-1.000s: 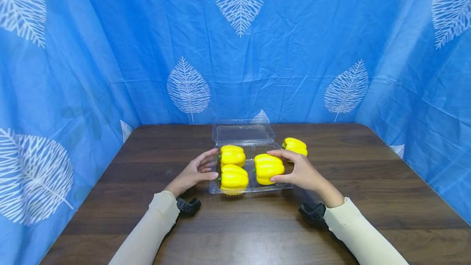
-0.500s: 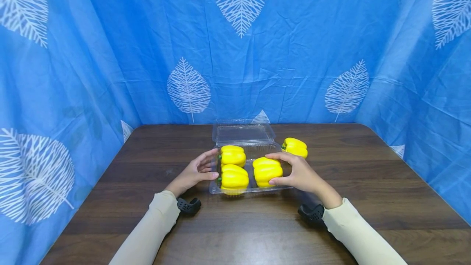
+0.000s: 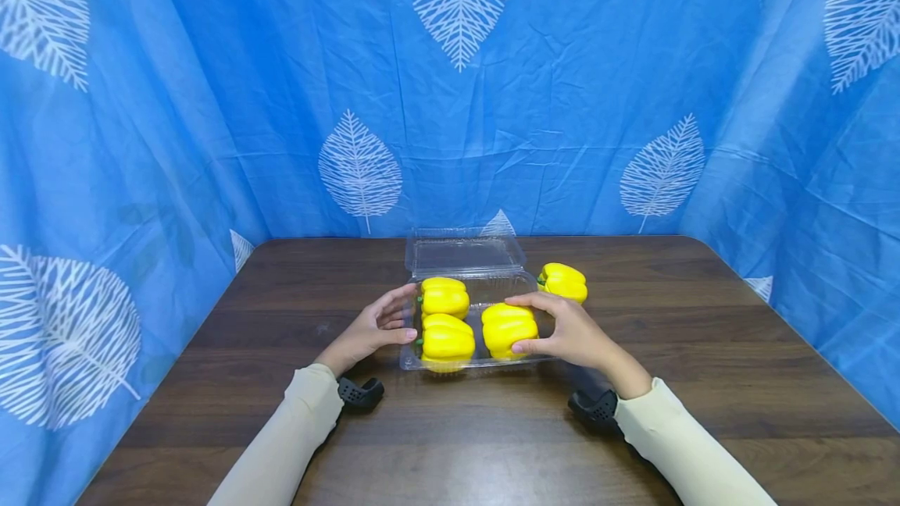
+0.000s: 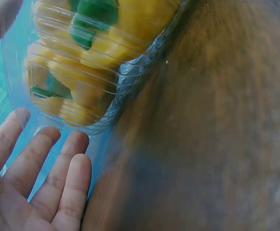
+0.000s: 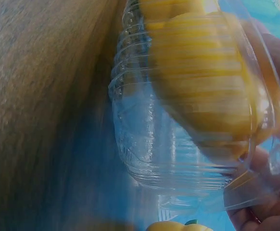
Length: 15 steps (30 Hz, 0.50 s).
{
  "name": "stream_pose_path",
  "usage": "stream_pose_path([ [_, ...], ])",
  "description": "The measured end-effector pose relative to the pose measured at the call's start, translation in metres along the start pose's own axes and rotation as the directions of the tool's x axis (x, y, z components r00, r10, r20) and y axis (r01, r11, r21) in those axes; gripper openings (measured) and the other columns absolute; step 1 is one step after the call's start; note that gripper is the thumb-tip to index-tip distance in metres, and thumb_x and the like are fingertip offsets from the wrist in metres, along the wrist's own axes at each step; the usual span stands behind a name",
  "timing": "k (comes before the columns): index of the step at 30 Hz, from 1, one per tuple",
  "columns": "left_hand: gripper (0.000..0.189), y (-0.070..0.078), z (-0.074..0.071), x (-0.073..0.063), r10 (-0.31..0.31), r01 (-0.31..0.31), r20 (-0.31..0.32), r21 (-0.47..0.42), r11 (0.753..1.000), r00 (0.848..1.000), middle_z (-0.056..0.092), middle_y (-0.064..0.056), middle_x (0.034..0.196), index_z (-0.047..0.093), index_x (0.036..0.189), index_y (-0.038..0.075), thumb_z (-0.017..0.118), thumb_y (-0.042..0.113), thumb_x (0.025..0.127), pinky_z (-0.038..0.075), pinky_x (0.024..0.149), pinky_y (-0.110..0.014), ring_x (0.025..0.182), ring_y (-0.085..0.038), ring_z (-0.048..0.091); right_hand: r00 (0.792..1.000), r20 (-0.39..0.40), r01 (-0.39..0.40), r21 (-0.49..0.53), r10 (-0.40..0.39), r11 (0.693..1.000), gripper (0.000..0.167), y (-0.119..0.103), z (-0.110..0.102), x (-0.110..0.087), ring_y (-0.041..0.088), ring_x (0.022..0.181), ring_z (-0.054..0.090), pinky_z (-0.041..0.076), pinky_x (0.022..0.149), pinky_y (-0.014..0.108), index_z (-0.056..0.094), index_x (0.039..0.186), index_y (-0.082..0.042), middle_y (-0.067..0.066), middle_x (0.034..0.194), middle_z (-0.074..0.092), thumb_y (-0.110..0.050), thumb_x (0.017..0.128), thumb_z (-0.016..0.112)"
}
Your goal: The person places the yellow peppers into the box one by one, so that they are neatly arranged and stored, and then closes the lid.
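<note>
A clear plastic clamshell box [image 3: 476,328] stands open on the table. Two yellow bell peppers lie in its left half, a rear one [image 3: 444,297] and a front one [image 3: 448,338], green stems facing left. My right hand [image 3: 576,332] grips a third yellow bell pepper [image 3: 509,332] between thumb and fingers, low in the box's right half. In the right wrist view that pepper [image 5: 202,77] shows through the ribbed wall. My left hand [image 3: 369,334] is at the box's left end; in the left wrist view its fingers [image 4: 39,166] are extended by the rim.
The box's clear lid [image 3: 464,251] is folded back behind it. Another yellow bell pepper [image 3: 564,282] lies on the wooden table [image 3: 478,436], just right of the box and behind my right hand. A blue leaf-print curtain [image 3: 520,123] hangs around the table's back and sides.
My right hand has lowered the bell pepper into the box, moving it slightly left and toward me. My left hand, the box and the other peppers stay where they were.
</note>
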State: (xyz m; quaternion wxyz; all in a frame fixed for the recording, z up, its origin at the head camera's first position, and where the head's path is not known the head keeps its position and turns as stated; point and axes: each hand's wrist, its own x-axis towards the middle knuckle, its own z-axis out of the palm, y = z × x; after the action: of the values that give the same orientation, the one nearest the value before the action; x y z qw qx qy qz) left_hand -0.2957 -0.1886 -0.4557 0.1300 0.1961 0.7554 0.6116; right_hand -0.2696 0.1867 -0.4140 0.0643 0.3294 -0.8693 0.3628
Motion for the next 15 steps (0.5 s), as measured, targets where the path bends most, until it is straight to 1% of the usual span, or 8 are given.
stream_pose_path([
  [5, 0.087, 0.0005, 0.0002, 0.0002, -0.005, 0.005, -0.004, 0.005, 1.000, 1.000, 0.033, -0.020, 0.174, 0.029, 0.171, 0.008, 0.076, 0.020, 0.099, 0.036, 0.126, -0.057, 0.155, -0.043, 0.040, 1.000, 0.021, -0.004, -0.025, 0.005, 1.000, 0.066, -0.0010, -0.0003, -0.0001, 0.030, 0.122, 0.069, 0.057, 0.103, 0.059, 0.069, 0.141, -0.005, 0.008, 0.136, 0.074, -0.021, 0.083, 0.096],
  [15, 0.087, 0.0014, 0.0007, -0.0008, -0.012, 0.012, -0.004, 0.002, 1.000, 1.000, 0.033, -0.020, 0.174, 0.029, 0.171, 0.008, 0.076, 0.020, 0.098, 0.036, 0.126, -0.056, 0.155, -0.043, 0.040, 0.998, 0.060, -0.017, -0.033, 0.019, 0.999, 0.064, -0.0003, -0.0010, 0.0000, 0.030, 0.124, 0.069, 0.056, 0.106, 0.058, 0.069, 0.142, -0.005, 0.008, 0.138, 0.073, -0.023, 0.086, 0.094],
])
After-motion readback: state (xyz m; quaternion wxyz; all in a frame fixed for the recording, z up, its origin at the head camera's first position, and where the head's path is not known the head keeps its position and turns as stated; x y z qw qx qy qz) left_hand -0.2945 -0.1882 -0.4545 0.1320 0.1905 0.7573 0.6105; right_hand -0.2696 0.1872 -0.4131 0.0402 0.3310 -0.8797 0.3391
